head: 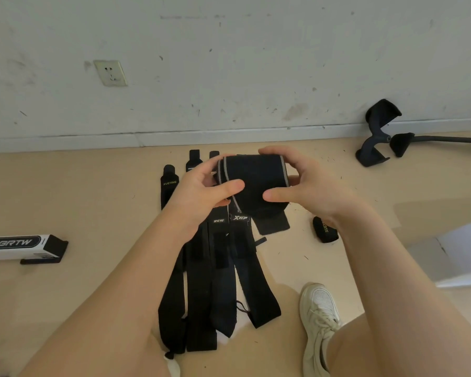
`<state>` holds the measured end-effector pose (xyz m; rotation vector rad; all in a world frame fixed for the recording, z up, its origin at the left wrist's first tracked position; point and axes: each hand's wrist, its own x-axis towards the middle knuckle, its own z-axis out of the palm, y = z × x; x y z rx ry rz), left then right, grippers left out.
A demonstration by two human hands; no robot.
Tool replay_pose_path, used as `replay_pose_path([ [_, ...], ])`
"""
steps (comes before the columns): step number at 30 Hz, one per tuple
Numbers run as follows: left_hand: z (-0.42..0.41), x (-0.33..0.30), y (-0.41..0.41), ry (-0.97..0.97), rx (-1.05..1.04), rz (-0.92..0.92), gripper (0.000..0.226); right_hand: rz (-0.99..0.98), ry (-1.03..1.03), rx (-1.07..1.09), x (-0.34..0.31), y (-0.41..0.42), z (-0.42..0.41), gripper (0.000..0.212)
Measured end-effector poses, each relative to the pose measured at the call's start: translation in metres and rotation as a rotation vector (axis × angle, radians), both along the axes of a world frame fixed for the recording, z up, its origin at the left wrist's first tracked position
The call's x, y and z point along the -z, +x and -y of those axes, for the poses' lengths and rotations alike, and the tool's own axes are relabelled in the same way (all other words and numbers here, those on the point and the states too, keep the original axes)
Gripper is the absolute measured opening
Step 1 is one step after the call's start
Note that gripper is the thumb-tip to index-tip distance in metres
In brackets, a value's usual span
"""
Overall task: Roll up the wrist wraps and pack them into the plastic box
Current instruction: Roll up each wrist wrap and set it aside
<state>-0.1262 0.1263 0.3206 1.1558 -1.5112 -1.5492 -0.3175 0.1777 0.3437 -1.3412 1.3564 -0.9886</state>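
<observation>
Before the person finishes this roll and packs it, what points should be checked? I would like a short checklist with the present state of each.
1. Both hands hold the roll: ok. The left hand and right hand grip the rolled wrist wrap from its two ends.
2. Roll is finished: not ok. A loose tail hangs below it.
3. Roll is even: cannot tell.
4. Plastic box is near: cannot tell; no box is plainly seen.
5. More work waits: ok. Flat wraps lie on the floor, and a small rolled wrap lies beside them.
</observation>
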Motion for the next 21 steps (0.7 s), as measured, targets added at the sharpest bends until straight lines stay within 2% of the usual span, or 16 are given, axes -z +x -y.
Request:
replay_pose_path([
  [4, -0.001, 0.001, -0.001, 0.153, 0.024, -0.119, 0.044, -0.077, -0.104, 0.073, 0.002, 0.004, 0.001, 0.05],
  [8, -0.006, 0.001, -0.005, 0.208, -0.009, -0.228, 0.047, -0.026, -0.13, 0.147, 0.001, 0.006, 0.003, 0.047],
  [10, -0.007, 0.0, -0.005, 0.228, 0.005, -0.214, 0.044, -0.053, -0.127, 0.158, 0.0, 0.006, 0.003, 0.047],
  [12, -0.009, -0.003, -0.005, 0.256, 0.046, -0.142, 0.046, -0.21, -0.187, 0.166, 0.0, 0.008, 0.003, 0.049],
  [14, -0.01, -0.005, -0.007, 0.307, 0.031, -0.155, 0.071, -0.435, -0.29, 0.166, 0.002, 0.012, 0.004, 0.049],
  [16, -0.015, -0.006, -0.013, 0.328, -0.008, -0.221, 0.093, -0.571, -0.341, 0.154, 0.005, 0.02, 0.005, 0.045],
  [19, -0.021, -0.002, -0.022, 0.295, -0.04, -0.161, 0.092, -0.658, -0.386, 0.121, 0.009, 0.031, 0.006, 0.044],
  [21, -0.021, 0.0, -0.022, 0.307, -0.087, -0.153, 0.091, -0.639, -0.384, 0.101, 0.008, 0.033, 0.006, 0.046],
])
